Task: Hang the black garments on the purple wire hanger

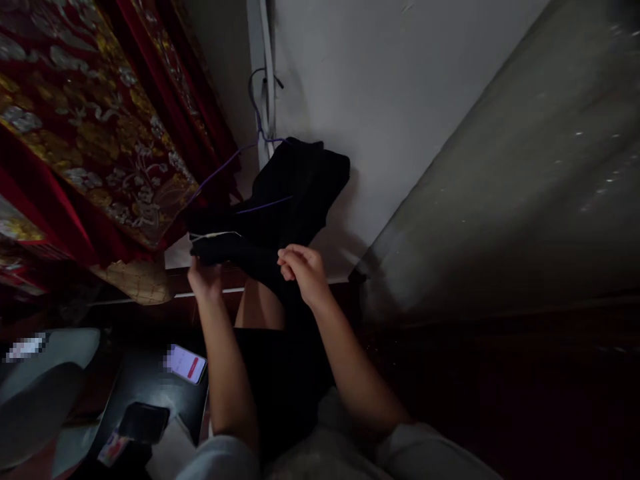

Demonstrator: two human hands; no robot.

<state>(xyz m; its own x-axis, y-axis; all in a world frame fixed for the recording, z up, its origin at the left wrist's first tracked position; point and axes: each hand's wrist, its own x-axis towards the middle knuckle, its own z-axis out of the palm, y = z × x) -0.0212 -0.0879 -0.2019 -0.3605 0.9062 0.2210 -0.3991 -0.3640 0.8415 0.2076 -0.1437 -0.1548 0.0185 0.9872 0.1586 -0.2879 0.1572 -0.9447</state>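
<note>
A black garment (305,193) hangs partly on a thin purple wire hanger (220,170), whose hook is caught at a pale vertical pipe. Its exact kind is hard to tell in the dim light. My left hand (205,277) pinches the garment's lower left edge, near a thin whitish strip on the cloth. Over the garment's lower right part is my right hand (304,267), its fingers closed in a pinch on the dark fabric. One side of the hanger shows bare; the cloth covers the other.
A red curtain (115,133) with gold and silver patterns hangs at the left. Behind the garment stands a pale wall (360,87). A lit phone (186,364) and a dark flat object (144,422) lie on a black surface at lower left, beside a grey chair (45,400).
</note>
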